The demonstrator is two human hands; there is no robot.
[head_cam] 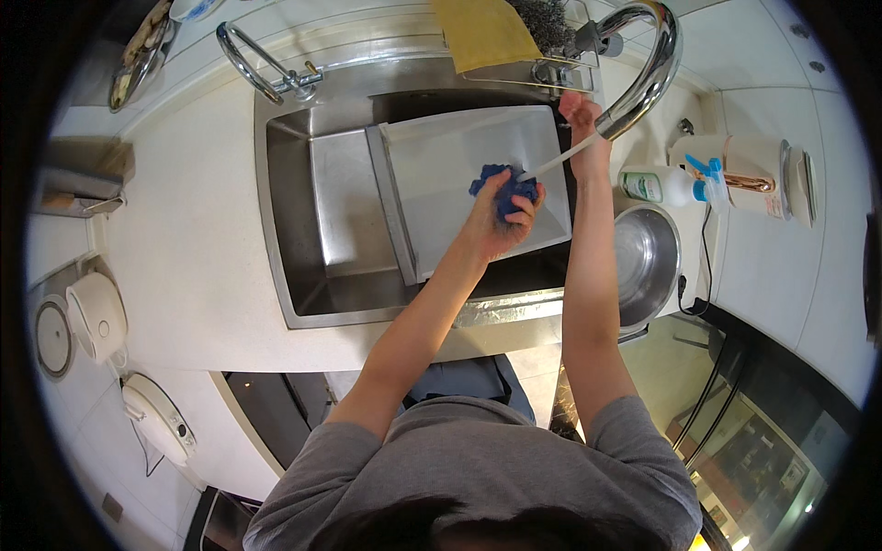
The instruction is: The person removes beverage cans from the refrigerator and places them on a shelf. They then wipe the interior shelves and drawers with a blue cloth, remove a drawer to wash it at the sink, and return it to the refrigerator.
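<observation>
Bunched in my left hand is a blue cloth, held over a white plastic bin in the stainless steel sink. The bin lies tilted across the sink. A stream of water runs from the curved chrome faucet down onto the cloth. My right hand reaches past the bin's right side to the back of the sink, by the faucet's base. Its fingers are partly hidden beside the faucet, and what they grip there is unclear.
A second, slimmer tap stands back left. Behind the sink, a wire rack holds a yellow cloth and a steel scourer. On the right are a metal basin, a spray bottle and a white appliance.
</observation>
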